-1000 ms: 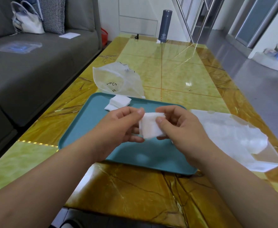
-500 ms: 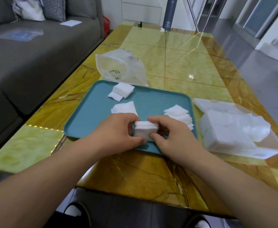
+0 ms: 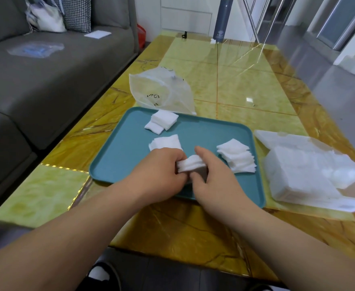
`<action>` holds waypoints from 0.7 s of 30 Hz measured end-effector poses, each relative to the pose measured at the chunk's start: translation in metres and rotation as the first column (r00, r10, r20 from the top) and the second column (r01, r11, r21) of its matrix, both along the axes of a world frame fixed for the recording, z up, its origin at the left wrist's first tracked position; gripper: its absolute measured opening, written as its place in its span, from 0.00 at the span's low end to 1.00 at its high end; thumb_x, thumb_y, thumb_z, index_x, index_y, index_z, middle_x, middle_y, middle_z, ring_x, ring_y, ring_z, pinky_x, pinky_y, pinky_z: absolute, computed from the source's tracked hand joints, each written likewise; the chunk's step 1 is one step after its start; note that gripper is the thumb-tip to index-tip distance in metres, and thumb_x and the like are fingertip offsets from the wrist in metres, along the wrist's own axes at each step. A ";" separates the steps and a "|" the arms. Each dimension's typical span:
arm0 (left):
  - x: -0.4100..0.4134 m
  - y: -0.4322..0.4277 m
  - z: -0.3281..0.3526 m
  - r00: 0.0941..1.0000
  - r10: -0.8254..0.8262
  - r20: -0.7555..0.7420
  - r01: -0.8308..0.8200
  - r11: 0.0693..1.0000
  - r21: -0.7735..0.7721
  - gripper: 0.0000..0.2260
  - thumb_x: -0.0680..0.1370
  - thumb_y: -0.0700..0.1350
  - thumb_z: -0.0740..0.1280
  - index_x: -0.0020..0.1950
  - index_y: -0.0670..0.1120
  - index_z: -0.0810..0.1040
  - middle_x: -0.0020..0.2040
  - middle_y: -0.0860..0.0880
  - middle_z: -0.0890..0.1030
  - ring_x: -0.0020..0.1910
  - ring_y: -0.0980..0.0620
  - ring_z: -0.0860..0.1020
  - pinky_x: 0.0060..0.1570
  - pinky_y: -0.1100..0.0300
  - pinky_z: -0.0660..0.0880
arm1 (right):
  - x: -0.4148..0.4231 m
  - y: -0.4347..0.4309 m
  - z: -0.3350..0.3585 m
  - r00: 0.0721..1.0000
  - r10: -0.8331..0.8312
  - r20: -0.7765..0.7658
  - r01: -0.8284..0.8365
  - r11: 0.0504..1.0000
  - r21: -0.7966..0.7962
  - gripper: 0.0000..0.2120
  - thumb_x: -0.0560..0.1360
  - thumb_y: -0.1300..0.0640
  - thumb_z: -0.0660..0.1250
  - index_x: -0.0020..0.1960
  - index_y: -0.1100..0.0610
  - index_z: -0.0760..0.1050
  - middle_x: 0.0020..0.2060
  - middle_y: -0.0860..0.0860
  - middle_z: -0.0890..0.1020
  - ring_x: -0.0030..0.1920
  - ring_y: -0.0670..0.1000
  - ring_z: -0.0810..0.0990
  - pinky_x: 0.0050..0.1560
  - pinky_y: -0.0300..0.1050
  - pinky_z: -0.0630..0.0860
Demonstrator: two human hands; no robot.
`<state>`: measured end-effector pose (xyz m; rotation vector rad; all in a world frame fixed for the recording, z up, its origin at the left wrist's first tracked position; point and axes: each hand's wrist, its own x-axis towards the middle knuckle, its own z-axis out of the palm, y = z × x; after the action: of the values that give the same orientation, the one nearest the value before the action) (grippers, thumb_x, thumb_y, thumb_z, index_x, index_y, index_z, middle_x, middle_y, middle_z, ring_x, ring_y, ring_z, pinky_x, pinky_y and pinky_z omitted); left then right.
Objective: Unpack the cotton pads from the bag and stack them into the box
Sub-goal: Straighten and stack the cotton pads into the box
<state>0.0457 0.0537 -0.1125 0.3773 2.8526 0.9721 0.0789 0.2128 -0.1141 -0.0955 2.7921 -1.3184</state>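
Observation:
My left hand (image 3: pixel 161 173) and my right hand (image 3: pixel 216 177) both grip a small stack of white cotton pads (image 3: pixel 190 163) low over the near part of the teal tray (image 3: pixel 130 152). Three loose piles of pads lie on the tray: one at the back (image 3: pixel 161 121), one in the middle (image 3: pixel 166 142) and one at the right (image 3: pixel 237 157). A crumpled clear plastic bag (image 3: pixel 161 91) lies behind the tray. The translucent box (image 3: pixel 298 175), its lid open, sits to the right of the tray with pads inside.
The tray and box rest on a glossy yellow stone table (image 3: pixel 245 91). A grey sofa (image 3: pixel 36 80) runs along the left side. A dark flask (image 3: pixel 220 19) stands at the table's far end. My shoe (image 3: pixel 101 274) shows below the near table edge.
Both hands have lowered the stack of pads from above the tray down to its near part. My view has tipped downward, bringing more pad piles into sight.

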 end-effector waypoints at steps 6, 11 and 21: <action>-0.015 -0.023 0.016 0.991 0.132 -0.015 -0.131 0.989 0.065 0.07 0.73 0.45 0.69 0.48 0.56 0.82 0.35 0.55 0.81 0.34 0.59 0.77 0.36 0.61 0.72 | -0.015 0.004 0.002 0.986 -0.108 -0.127 0.103 0.994 -0.043 0.07 0.74 0.59 0.72 0.44 0.48 0.78 0.38 0.42 0.82 0.41 0.41 0.78 0.40 0.29 0.70; -0.032 -0.030 0.010 0.960 0.239 -0.143 -0.250 0.967 -0.059 0.17 0.77 0.55 0.70 0.64 0.53 0.78 0.55 0.53 0.77 0.54 0.50 0.77 0.56 0.53 0.76 | -0.019 0.005 0.005 0.973 -0.222 -0.056 0.208 0.959 -0.190 0.04 0.75 0.59 0.71 0.47 0.52 0.78 0.39 0.46 0.82 0.38 0.37 0.76 0.39 0.26 0.70; -0.032 -0.027 0.017 0.967 0.224 -0.121 -0.229 0.973 -0.027 0.08 0.72 0.51 0.75 0.46 0.55 0.77 0.47 0.57 0.76 0.49 0.52 0.77 0.50 0.54 0.76 | -0.022 0.016 0.001 0.960 -0.274 0.062 0.280 0.922 -0.267 0.03 0.76 0.56 0.72 0.50 0.51 0.80 0.44 0.46 0.84 0.42 0.41 0.78 0.39 0.30 0.71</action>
<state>0.0141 0.0263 -0.0952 0.1081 3.0695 0.9542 0.0571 0.2283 -0.1127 0.3160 2.6588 -1.7494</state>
